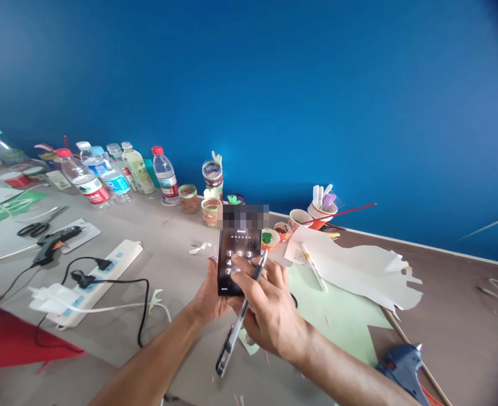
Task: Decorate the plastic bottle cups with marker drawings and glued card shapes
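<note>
A black smartphone (pixel 227 282) is held upright above the table, its lit screen showing a number keypad. My left hand (pixel 210 293) grips it from below and along its left side; most of those fingers are hidden behind it. My right hand (pixel 274 316) is in front of the screen, with fingers over the keypad. A clear-barrelled pen (pixel 235 332) with a black grip lies tucked between the right hand's fingers, its tip pointing up and its capped end down. Whether a right fingertip touches the glass, I cannot tell.
Plastic bottles (pixel 164 175) and small decorated jars (pixel 188 199) line the blue wall. To the left lie a power strip (pixel 117 262), a black glue gun (pixel 56 243) and scissors (pixel 41 225). To the right are paper cups (pixel 300 219), cut white paper (pixel 358 268) and a blue glue gun (pixel 401 366).
</note>
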### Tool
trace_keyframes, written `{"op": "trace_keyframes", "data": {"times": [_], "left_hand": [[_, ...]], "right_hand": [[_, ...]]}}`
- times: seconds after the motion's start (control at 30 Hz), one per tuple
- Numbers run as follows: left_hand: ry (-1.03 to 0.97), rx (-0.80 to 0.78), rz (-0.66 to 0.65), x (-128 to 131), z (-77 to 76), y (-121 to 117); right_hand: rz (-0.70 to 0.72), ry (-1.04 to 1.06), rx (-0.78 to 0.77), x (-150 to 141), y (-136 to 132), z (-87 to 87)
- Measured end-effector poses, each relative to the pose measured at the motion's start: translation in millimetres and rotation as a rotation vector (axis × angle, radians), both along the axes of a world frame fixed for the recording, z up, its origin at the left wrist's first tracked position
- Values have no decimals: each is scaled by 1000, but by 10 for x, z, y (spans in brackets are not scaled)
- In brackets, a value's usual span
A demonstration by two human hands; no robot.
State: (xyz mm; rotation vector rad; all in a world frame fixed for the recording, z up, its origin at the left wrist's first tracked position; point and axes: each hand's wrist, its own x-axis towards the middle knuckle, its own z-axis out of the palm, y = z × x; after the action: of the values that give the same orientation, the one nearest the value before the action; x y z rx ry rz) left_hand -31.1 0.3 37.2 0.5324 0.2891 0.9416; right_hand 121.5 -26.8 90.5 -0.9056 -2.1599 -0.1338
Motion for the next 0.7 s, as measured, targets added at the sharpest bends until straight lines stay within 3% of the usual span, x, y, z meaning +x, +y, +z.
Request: {"op": "trace_keyframes", "data": {"times": [0.43, 0.7], "left_hand": [[36, 47, 40, -7, 55, 3], [54, 76, 32, 6, 31, 7]], "right_hand": [[2, -6, 14, -4, 28, 62], [51, 10, 14, 195, -173, 22]]}}
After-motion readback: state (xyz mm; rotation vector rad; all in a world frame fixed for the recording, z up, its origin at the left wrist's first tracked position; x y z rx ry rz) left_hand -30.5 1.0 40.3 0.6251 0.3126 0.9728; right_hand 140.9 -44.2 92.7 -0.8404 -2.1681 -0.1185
